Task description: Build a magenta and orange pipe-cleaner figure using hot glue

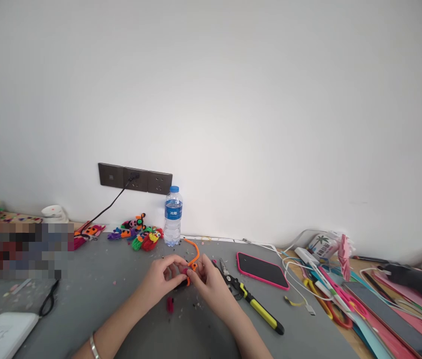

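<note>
My left hand point(166, 274) is closed, its thumb and fingertips pinching a small craft piece with magenta and orange parts. From the other side my right hand point(206, 274) pinches the same piece, near its orange part. An orange fuzzy stem point(197, 248) curves up and back from between the hands toward the bottle. Below the fingers, a small magenta fuzzy piece point(170, 304) lies on the grey mat point(121, 299). Yellow-and-black pliers point(257, 305) lie just right of my right hand. The fingers partly hide the craft piece.
A water bottle point(173, 219) stands behind the hands, with colourful fuzzy figures point(147, 238) to its left. A pink-cased phone point(262, 270), white cables point(289, 271) and piled craft supplies point(375, 309) lie right. A white device point(4, 335) sits front left.
</note>
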`<state>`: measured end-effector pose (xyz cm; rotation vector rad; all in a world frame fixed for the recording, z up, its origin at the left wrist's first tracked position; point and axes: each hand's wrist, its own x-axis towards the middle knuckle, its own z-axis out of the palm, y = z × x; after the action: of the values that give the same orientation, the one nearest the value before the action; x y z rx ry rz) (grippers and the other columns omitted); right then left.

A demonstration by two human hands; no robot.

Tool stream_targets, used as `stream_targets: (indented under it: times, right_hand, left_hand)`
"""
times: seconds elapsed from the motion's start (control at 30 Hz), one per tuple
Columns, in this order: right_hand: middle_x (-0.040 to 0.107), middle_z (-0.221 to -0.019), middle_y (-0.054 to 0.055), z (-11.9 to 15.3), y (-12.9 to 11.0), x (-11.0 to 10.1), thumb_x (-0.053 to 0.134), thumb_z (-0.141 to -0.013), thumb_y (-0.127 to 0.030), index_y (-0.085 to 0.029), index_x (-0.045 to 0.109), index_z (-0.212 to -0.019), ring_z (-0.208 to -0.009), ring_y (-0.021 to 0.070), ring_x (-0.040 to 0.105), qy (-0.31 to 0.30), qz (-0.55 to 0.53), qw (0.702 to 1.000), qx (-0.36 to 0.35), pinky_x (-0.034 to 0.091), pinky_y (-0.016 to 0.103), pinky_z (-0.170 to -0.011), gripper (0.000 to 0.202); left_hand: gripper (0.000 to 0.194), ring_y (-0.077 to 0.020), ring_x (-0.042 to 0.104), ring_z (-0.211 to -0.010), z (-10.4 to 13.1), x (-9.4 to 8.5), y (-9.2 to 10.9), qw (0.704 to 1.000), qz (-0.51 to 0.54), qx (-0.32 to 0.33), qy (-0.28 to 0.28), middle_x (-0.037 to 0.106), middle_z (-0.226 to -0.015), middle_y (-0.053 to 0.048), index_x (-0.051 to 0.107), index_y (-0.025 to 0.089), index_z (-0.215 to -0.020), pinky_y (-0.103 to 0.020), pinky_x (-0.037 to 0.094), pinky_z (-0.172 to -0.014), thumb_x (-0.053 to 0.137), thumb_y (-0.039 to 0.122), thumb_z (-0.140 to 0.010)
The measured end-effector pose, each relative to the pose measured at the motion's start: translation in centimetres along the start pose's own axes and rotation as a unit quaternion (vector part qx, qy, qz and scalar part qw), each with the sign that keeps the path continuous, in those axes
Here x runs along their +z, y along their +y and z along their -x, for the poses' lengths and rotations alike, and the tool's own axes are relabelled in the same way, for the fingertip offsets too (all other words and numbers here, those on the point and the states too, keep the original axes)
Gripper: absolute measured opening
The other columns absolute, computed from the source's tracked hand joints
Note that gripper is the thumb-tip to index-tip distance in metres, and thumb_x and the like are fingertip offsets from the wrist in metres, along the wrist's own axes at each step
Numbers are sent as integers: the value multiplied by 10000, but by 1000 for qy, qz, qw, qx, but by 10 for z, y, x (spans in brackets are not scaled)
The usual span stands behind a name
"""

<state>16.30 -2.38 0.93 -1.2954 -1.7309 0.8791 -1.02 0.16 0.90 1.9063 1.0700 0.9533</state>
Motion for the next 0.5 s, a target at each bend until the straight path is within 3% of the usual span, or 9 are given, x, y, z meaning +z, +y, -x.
stream_targets:
  times: [0.5]
  right_hand:
    - [343,-570,-83,1,-3,-1,484,-864,-357,-236,314,-711,-516,120,349,-1,21,1000,-7,262,234,-501,260]
  left_hand:
    - [124,-148,588,-660,-1,-5,4,999,-11,38,-13,679,-790,-25,630,196,-777,-230,427,-560,535,263,-819]
